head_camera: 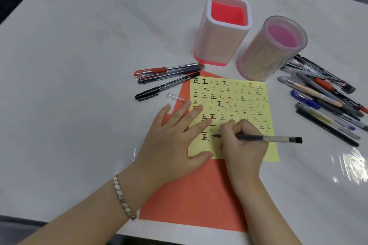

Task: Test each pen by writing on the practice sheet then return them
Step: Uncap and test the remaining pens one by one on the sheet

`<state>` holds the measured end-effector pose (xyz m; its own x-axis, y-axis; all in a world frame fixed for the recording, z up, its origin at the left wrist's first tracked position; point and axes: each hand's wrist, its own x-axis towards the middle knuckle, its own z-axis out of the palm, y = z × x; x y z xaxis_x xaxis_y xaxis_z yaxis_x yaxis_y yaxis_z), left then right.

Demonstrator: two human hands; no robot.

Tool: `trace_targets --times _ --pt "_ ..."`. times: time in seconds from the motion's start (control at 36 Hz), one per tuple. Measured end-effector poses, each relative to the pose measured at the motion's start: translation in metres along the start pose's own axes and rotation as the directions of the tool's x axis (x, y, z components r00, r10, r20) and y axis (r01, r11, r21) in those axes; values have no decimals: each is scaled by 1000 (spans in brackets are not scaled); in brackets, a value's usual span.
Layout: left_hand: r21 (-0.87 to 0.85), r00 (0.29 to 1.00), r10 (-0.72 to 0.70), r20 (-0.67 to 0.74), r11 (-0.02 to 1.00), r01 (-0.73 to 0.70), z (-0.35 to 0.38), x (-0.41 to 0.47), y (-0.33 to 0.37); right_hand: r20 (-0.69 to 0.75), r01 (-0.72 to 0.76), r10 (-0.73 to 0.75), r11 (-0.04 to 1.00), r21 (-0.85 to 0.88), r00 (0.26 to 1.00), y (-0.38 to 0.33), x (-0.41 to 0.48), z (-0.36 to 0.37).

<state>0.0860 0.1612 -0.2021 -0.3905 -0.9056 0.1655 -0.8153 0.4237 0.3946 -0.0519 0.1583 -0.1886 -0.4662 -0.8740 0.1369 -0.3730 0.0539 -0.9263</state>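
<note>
Yellow practice sheet (pixel 233 109) lies on a larger orange sheet (pixel 199 195), both flat on the white table (pixel 79 65). The sheet carries rows of one repeated written character, mostly black or grey, a few red. Its bottom strip is plain yellow.

Right hand (pixel 243 145): fingers are curled round a dark pen (pixel 268 138), grasping it close to the writing end. The tip sits at the sheet's lower left, just beside the last character in that row. Cannot tell if it touches the paper. The barrel lies low and points right, its end past the sheet's right edge.

Left hand (pixel 175 141): released and flat, fingers straight and spread. The palm is on the orange sheet, the fingertips press the yellow sheet's left margin, and the thumb is at its lower left corner. A metal link bracelet (pixel 123 197) is on that wrist.

Three pens (pixel 169 77) lie side by side left of the sheet's top edge: red, grey-gripped, and a black marker. A clear cap (pixel 176 97) lies near the marker and the left fingertips.

Behind the sheet stand a square holder (pixel 215 45) with a red interior and a round holder (pixel 264 59) with a pink interior. The round one is at the sheet's top right corner.

A heap of pens (pixel 322 101) lies overlapping on the table, right of the round holder.
</note>
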Motion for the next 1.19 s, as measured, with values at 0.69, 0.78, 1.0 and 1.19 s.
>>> trace_targets --times 0.69,0.78,1.0,1.19 --pt "8 1000 -13 7 1000 13 -2 0 2 -1 -20 20 999 27 1000 1 1 -2" --pt "0 1000 -14 0 1000 14 -2 0 2 -5 -16 16 1000 18 1000 2 1 -2" --pt "-4 1000 -14 2 1000 14 -2 0 2 -12 -11 12 1000 12 1000 1 1 -2" --pt "-7 1000 -18 10 1000 18 -2 1 2 -12 -2 2 1000 21 1000 2 1 -2"
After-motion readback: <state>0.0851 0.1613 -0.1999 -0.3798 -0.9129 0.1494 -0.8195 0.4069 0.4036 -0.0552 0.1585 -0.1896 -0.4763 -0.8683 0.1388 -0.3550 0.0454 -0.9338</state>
